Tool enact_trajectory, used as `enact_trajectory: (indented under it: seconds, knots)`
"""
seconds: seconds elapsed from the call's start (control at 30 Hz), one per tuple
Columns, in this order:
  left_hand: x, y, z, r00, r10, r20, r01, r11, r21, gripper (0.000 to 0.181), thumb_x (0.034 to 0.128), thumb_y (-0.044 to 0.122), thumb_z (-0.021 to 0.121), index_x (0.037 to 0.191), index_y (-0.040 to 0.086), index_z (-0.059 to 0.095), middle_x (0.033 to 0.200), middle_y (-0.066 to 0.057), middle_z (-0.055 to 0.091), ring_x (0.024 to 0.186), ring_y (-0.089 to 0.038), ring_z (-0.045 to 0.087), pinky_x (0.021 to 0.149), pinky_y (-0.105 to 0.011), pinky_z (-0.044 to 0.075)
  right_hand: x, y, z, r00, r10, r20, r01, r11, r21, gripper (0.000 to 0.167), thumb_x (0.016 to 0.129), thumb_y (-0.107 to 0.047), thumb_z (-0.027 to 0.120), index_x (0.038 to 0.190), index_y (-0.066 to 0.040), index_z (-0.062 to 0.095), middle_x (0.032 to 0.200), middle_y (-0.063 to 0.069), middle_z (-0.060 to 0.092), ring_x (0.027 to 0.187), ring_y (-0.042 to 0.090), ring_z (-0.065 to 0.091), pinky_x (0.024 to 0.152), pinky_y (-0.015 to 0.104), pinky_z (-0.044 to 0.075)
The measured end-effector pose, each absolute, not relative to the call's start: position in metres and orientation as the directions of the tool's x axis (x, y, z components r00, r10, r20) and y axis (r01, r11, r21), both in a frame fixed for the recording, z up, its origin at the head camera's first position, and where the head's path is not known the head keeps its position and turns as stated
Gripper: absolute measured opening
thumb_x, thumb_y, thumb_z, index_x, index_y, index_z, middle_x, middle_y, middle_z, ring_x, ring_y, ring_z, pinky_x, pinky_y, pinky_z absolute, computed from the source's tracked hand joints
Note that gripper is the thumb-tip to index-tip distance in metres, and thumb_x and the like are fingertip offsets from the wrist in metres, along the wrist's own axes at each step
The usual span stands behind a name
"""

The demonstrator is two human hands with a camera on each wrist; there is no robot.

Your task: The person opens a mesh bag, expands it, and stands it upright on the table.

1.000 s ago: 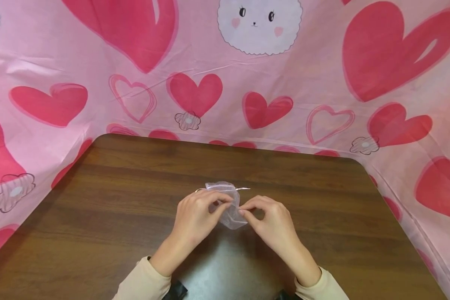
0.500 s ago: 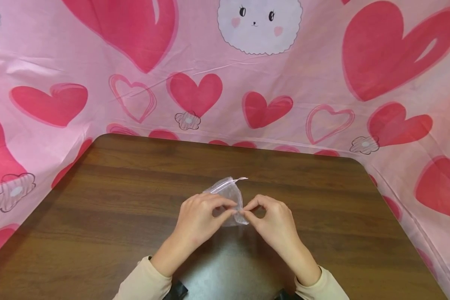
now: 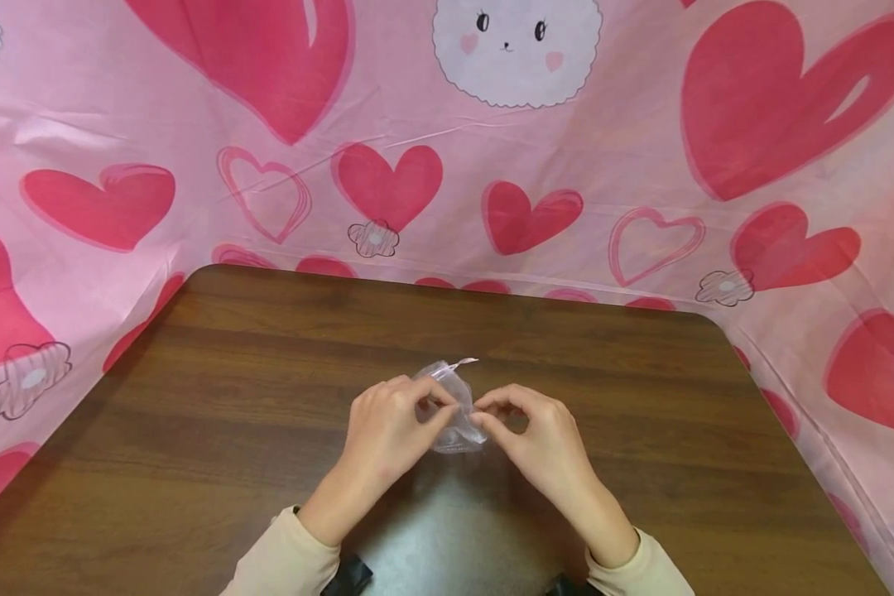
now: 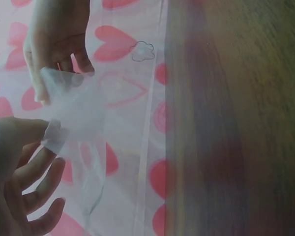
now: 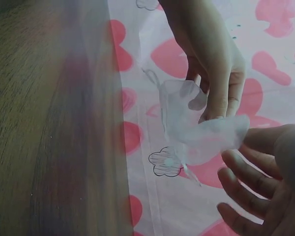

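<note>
From my distant place, I see the small, sheer white fabric bag (image 3: pixel 462 436) held between two bare hands, over the dark brown wooden table (image 3: pixel 268 381). The left hand (image 3: pixel 391 422) pinches it with thumb and forefinger, and the right hand (image 3: pixel 544 426) pinches its opposite side in the same way. A thin whitish cord (image 3: pixel 465 362) sticks out from the bag. Behind the table I see pink cloth with red hearts (image 3: pixel 402 99).

Sleeves (image 3: pixel 286 556): 2, beige, wrist-length | black angular pieces (image 3: pixel 348 577): 2, beside sleeves, partly visible
</note>
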State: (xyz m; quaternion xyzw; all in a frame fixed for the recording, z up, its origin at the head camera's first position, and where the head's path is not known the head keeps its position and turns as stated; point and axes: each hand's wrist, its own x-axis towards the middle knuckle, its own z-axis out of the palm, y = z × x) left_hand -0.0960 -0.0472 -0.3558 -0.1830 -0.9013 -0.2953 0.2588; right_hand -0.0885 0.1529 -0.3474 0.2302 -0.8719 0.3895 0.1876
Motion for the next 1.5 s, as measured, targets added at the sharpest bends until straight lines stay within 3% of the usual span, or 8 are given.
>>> enact_trajectory:
  seconds: [0.27, 0.5, 0.7, 0.83, 1.07, 1.3, 1.5]
  knots:
    - [-0.0972, -0.0481, -0.3544, -0.794, 0.099, 0.600, 0.451, 0.757, 0.472, 0.013, 0.0776, 0.022, 0.082, 0.084, 0.027, 0.072, 0.068, 0.019, 0.065, 0.061, -0.001, 0.055, 0.055, -0.028, 0.042, -0.0868, 0.1523, -0.3451, -0.794, -0.282, 0.539, -0.597, 0.534, -0.599, 0.024, 0.080, -0.012, 0.083, 0.102, -0.012, 0.075, 0.085, -0.013, 0.067, 0.078, 0.004, 0.062, 0.069, 0.024, 0.050]
    - [-0.0971, -0.0485, -0.3523, -0.809, 0.070, 0.584, 0.436, 0.738, 0.515, 0.014, 0.0797, 0.020, 0.081, 0.087, 0.026, 0.070, 0.073, 0.018, 0.071, 0.065, -0.002, 0.063, 0.057, -0.030, 0.044, -0.0846, 0.1530, -0.3442, -0.787, -0.287, 0.546, -0.602, 0.551, -0.578, 0.028, 0.079, -0.019, 0.085, 0.105, -0.013, 0.075, 0.087, -0.014, 0.068, 0.079, 0.004, 0.063, 0.069, 0.027, 0.051]
    - [-0.0958, -0.0484, -0.3509, -0.825, 0.071, 0.560, 0.438, 0.707, 0.555, 0.014, 0.0820, 0.021, 0.080, 0.090, 0.027, 0.070, 0.074, 0.020, 0.071, 0.059, -0.006, 0.061, 0.055, -0.030, 0.043, -0.0866, 0.1534, -0.3462, -0.760, -0.269, 0.592, -0.622, 0.566, -0.541, 0.020, 0.079, -0.011, 0.084, 0.098, -0.010, 0.077, 0.088, -0.010, 0.071, 0.081, 0.006, 0.066, 0.073, 0.028, 0.053]
    - [-0.0955, -0.0480, -0.3507, -0.827, 0.082, 0.556, 0.448, 0.693, 0.565, 0.015, 0.0833, 0.022, 0.080, 0.093, 0.028, 0.069, 0.076, 0.020, 0.071, 0.057, -0.005, 0.059, 0.055, -0.030, 0.042, -0.0892, 0.1541, -0.3465, -0.745, -0.236, 0.624, -0.630, 0.556, -0.542, 0.014, 0.078, -0.002, 0.082, 0.089, -0.009, 0.078, 0.086, -0.007, 0.073, 0.081, 0.008, 0.068, 0.075, 0.023, 0.052]
    - [-0.0964, -0.0470, -0.3517, -0.815, 0.122, 0.566, 0.475, 0.700, 0.533, 0.012, 0.0852, 0.026, 0.078, 0.093, 0.029, 0.070, 0.079, 0.024, 0.069, 0.068, 0.004, 0.059, 0.058, -0.029, 0.044, -0.0894, 0.1567, -0.3461, -0.755, -0.186, 0.628, -0.601, 0.579, -0.551, 0.018, 0.072, 0.005, 0.083, 0.081, -0.009, 0.076, 0.081, -0.005, 0.073, 0.079, 0.010, 0.068, 0.075, 0.019, 0.050]
    - [-0.0965, -0.0477, -0.3525, -0.808, 0.135, 0.573, 0.488, 0.700, 0.522, 0.011, 0.0830, 0.025, 0.081, 0.089, 0.028, 0.072, 0.075, 0.019, 0.067, 0.067, -0.004, 0.060, 0.058, -0.031, 0.044, -0.0898, 0.1568, -0.3457, -0.750, -0.183, 0.636, -0.595, 0.606, -0.527, 0.022, 0.069, 0.005, 0.085, 0.078, -0.011, 0.074, 0.080, -0.004, 0.073, 0.078, 0.011, 0.069, 0.071, 0.029, 0.053]
    - [-0.0960, -0.0477, -0.3518, -0.798, 0.183, 0.574, 0.528, 0.673, 0.519, 0.013, 0.0844, 0.026, 0.079, 0.095, 0.029, 0.072, 0.080, 0.018, 0.063, 0.074, -0.003, 0.058, 0.057, -0.029, 0.044, -0.0894, 0.1564, -0.3452, -0.760, -0.171, 0.626, -0.576, 0.623, -0.529, 0.026, 0.067, 0.005, 0.086, 0.076, -0.015, 0.071, 0.076, -0.008, 0.071, 0.073, 0.007, 0.067, 0.067, 0.021, 0.049]
